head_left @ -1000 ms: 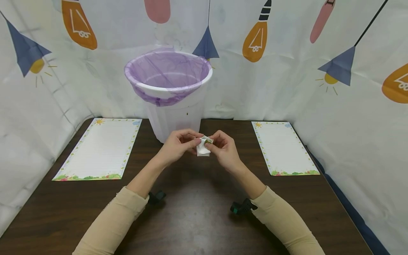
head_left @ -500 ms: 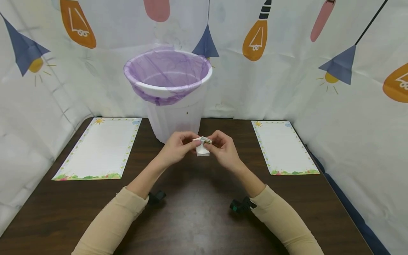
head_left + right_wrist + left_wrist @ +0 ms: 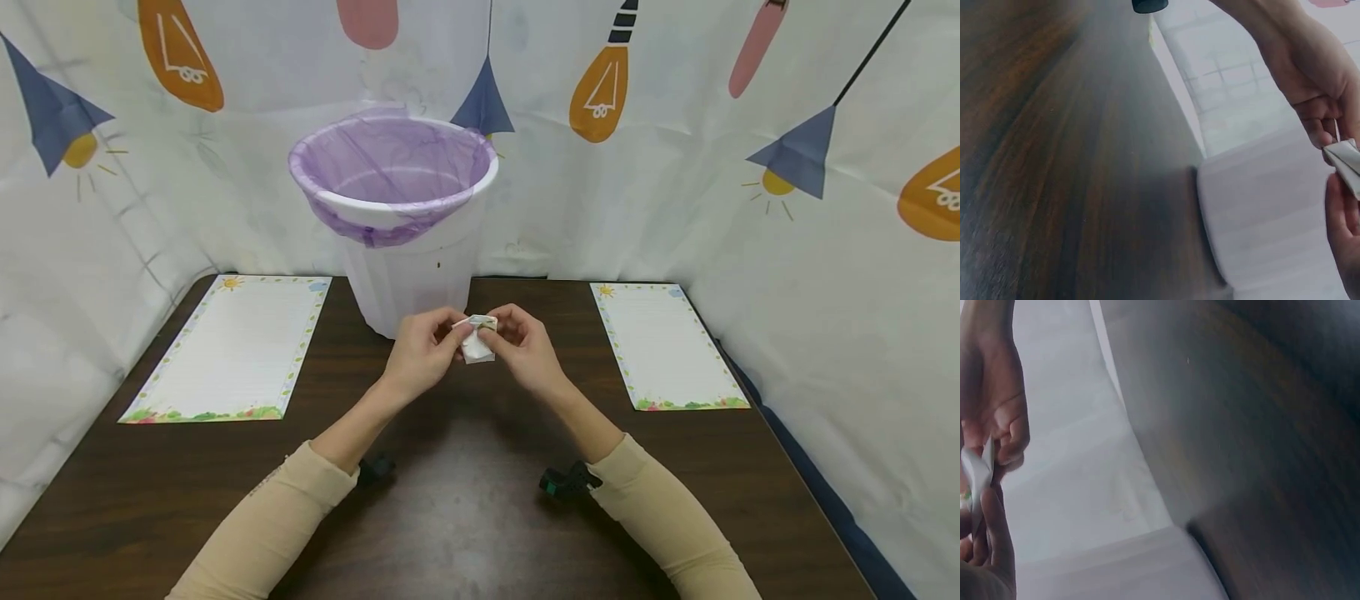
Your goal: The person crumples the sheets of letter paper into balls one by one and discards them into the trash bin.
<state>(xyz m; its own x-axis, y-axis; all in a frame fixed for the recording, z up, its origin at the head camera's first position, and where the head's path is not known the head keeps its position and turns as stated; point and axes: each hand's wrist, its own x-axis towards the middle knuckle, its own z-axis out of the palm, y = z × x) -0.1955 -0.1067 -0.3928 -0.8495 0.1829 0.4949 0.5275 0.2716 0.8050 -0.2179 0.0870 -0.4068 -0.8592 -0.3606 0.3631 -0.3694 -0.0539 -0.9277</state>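
White folded paper [image 3: 478, 348] is pinched by the left hand [image 3: 422, 350] and the right hand [image 3: 527, 352] above the bench [image 3: 465, 483]; the purple-lined wastebasket [image 3: 408, 287] is seen beyond the left hand. The left hand has just been swung slightly inward; neither grip is released, so handling seems unfinished.

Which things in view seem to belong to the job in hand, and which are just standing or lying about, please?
Seemingly part of the job:
left hand
right hand
small folded white piece, held by both

Apparently just about:
white bin with purple liner
left bordered sheet
right bordered sheet
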